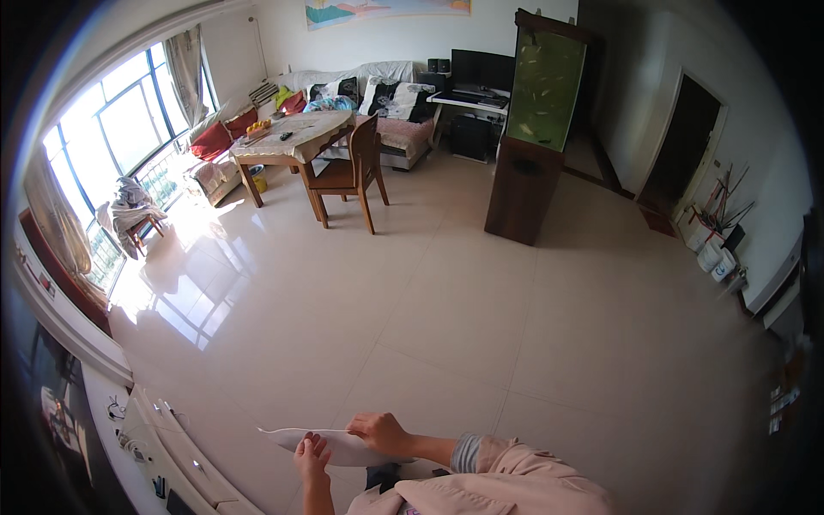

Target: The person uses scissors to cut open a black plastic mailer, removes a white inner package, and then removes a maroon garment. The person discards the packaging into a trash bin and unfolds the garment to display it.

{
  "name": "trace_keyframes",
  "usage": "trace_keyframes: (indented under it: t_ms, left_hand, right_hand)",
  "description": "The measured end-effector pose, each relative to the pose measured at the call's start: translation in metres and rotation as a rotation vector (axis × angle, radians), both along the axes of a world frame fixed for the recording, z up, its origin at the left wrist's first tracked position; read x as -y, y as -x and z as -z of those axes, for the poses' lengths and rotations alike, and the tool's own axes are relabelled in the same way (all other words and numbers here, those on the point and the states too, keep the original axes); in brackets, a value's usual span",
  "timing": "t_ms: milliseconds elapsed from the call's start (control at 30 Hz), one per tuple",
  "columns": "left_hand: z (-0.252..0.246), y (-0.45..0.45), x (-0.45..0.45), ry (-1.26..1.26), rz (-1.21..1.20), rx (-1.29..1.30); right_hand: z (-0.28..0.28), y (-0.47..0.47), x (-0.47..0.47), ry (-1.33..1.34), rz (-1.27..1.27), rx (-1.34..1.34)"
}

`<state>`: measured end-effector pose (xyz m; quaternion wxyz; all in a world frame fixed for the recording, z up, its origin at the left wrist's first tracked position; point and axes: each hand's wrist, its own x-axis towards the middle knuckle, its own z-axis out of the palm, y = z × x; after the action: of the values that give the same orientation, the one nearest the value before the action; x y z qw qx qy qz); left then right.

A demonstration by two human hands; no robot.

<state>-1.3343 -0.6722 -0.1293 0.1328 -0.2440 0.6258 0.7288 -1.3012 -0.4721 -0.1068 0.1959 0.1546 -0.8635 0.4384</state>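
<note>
A thin, pale white sheet-like piece (351,450), perhaps a bag or cloth, is held low in front of my body. Its upper edge runs nearly level and ends in a narrow tip at the left. My right hand (381,432) grips that upper edge, knuckles upward. To its left, my left hand (313,456) has its fingers bent together on the piece near the left end. The lower part of the sheet hangs above the tiled floor (444,322), and part of it is hidden by my hands.
A white low cabinet (174,450) with cables runs along the left. Ahead are a cloth-covered table (302,132), a wooden chair (354,174) and a sofa (399,132). A fish tank (547,90) stands on a brown base (521,193). Buckets (716,261) sit by the right wall.
</note>
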Motion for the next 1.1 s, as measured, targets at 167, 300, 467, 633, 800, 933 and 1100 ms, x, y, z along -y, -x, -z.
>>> trace_keyframes:
  t_ms: [167, 300, 467, 633, 800, 933, 1100]
  left_hand:
    - [-0.007, 0.038, 0.034, 1.074, 0.113, -0.782]
    - [-0.004, 0.108, 0.074, 0.93, 0.698, -0.639]
    - [0.011, 0.184, 0.074, 0.828, 0.686, -0.31]
    - [0.013, 0.275, 0.059, 0.264, 0.407, -0.407]
    - [-0.009, 0.358, 0.022, 0.231, 0.297, -0.596]
    - [-0.055, 0.42, -0.01, 0.612, 0.405, -0.695]
    - [-0.085, 0.474, -0.052, 0.772, 0.471, -0.568]
  right_hand:
    - [-0.023, 0.076, 0.028, -0.03, -0.124, 0.029]
    - [-0.041, 0.138, 0.031, 0.18, -0.055, 0.091]
    - [-0.053, 0.203, -0.012, 0.651, 0.262, 0.284]
    - [-0.039, 0.266, -0.06, 1.039, 0.399, 0.266]
    - [-0.011, 0.365, -0.103, 0.91, 0.574, 0.375]
    - [-0.026, 0.455, -0.091, -0.028, 0.462, -0.019]
    - [-0.06, 0.538, -0.044, 0.129, -0.554, 0.181]
